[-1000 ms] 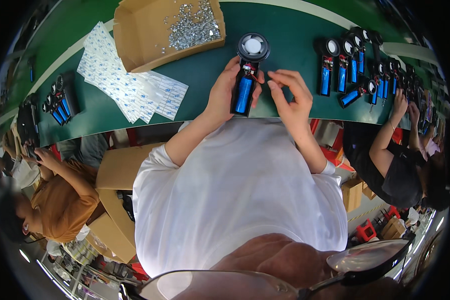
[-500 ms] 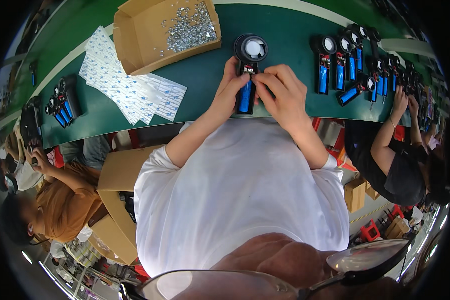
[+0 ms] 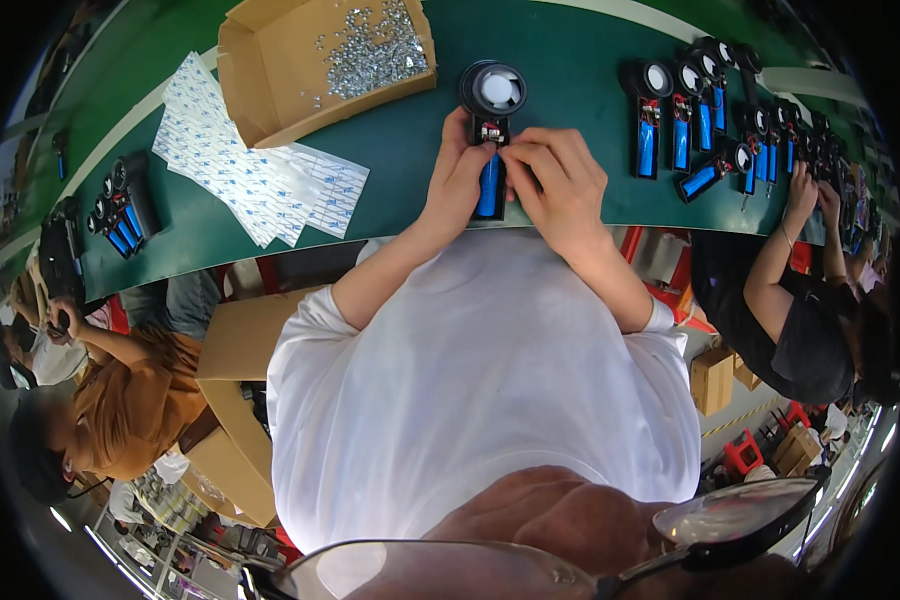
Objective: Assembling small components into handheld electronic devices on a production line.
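Observation:
A black handheld device [image 3: 494, 90] with a round head and an uncovered handle lies upright in front of me on the bench. Inside its handle sits a blue cylindrical battery [image 3: 489, 186], below a small board with red wires [image 3: 489, 133]. My left hand [image 3: 454, 184] grips the handle from the left, its thumb over the board's lower end. On the other side, my right hand [image 3: 564, 184] pinches at the handle's right edge, finger and thumb close together; whatever lies between those fingertips is too small to tell.
A cardboard tray [image 3: 270, 75] of small shiny metal parts stands at the back left, beside printed white sheets [image 3: 235, 165]. Similar devices lie at the right [image 3: 647, 140] and far left [image 3: 120, 215]. Co-workers sit on both sides; one's hands [image 3: 802, 195] work at the right.
The device and both hands sit slightly further left and up in the picture. Both hands keep nearly the same grip. The co-worker at the left has shifted a little.

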The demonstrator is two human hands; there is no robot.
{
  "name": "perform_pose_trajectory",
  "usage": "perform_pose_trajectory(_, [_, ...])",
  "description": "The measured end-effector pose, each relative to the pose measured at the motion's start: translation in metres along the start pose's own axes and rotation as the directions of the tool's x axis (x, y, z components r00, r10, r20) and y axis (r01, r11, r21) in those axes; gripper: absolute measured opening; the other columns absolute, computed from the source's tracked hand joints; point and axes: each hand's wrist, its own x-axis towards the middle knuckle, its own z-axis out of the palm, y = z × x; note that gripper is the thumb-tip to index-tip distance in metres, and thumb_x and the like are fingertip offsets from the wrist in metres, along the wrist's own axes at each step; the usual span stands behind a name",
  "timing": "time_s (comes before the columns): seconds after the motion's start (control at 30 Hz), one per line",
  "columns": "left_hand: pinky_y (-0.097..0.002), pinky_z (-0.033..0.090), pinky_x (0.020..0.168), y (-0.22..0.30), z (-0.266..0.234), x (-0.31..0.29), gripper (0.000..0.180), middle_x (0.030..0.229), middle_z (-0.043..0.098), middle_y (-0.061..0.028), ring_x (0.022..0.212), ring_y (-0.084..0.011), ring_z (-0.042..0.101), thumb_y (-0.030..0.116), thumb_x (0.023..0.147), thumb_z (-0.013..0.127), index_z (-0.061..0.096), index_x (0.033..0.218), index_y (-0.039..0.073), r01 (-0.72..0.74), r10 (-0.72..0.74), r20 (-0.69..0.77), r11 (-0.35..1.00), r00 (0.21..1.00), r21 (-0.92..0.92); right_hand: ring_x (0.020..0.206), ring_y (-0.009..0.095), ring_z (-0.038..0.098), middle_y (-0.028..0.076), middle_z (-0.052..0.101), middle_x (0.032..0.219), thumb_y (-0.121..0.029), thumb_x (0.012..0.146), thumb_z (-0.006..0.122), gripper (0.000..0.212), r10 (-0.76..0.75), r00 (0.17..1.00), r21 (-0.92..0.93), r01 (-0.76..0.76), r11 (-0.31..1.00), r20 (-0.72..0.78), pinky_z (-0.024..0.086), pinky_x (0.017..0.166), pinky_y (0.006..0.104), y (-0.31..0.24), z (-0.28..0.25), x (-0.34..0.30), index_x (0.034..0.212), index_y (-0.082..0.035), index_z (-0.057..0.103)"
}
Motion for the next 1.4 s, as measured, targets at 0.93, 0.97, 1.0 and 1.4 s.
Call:
perform_pose_trajectory(0.93, [-0.031, 0.049, 0.087, 0.001, 0.0, 0.004, 0.046, 0.116, 0.056, -0.0162, 0.099, -0.0176, 0.058, 0.003, 0.088, 0.039, 0.03, 0.133, 0.002, -0.264, 0.265, -0.061, 0.964, 0.962, 0.019, 0.081, 0.022, 0.059, 0.009, 0.061, 0.094, -0.001, 0.074, 0.078, 0.027, 0.22, 0.975, 0.095, -0.221, 0.971, 0.023, 0.05, 0.065, 0.0304, -0.016, 0.001, -0.004, 0.101, -0.005, 0.073])
perform_pose_trajectory(0.97, [-0.031, 0.049, 0.087, 0.0, 0.0, 0.004, 0.046, 0.116, 0.056, -0.0162, 0.099, -0.0176, 0.058, 0.003, 0.088, 0.039, 0.03, 0.133, 0.002, -0.263, 0.264, -0.06, 0.965, 0.963, 0.019, 0.081, 0.022, 0.059, 0.009, 0.061, 0.094, -0.001, 0.074, 0.078, 0.027, 0.221, 0.975, 0.094, -0.222, 0.971, 0.023, 0.05, 0.065, 0.0304, -0.015, 0.003, -0.006, 0.101, -0.005, 0.073])
perform_pose_trajectory(1.0, [-0.0311, 0.048, 0.089, 0.0, 0.0, 0.003, 0.047, 0.117, 0.054, -0.0159, 0.1, -0.0175, 0.056, 0.003, 0.088, 0.039, 0.029, 0.134, 0.002, -0.284, 0.286, -0.053, 0.958, 0.957, 0.045, 0.08, 0.022, 0.059, 0.008, 0.061, 0.094, -0.001, 0.074, 0.077, 0.027, 0.215, 0.977, 0.124, -0.214, 0.969, 0.007, 0.05, 0.065, 0.0306, -0.012, 0.005, -0.008, 0.1, -0.005, 0.073])
perform_pose_trajectory(1.4, [-0.0311, 0.038, 0.099, -0.01, -0.004, -0.002, 0.053, 0.124, 0.046, -0.0126, 0.112, -0.0174, 0.047, 0.003, 0.087, 0.04, 0.027, 0.138, 0.003, -0.277, 0.279, -0.02, 0.958, 0.96, 0.08, 0.077, 0.021, 0.059, 0.002, 0.062, 0.093, -0.006, 0.07, 0.074, 0.027, -0.038, 0.997, -0.243, 0.054, 0.969, 0.069, 0.049, 0.06, 0.0326, -0.015, 0.007, 0.0, 0.096, -0.009, 0.071])
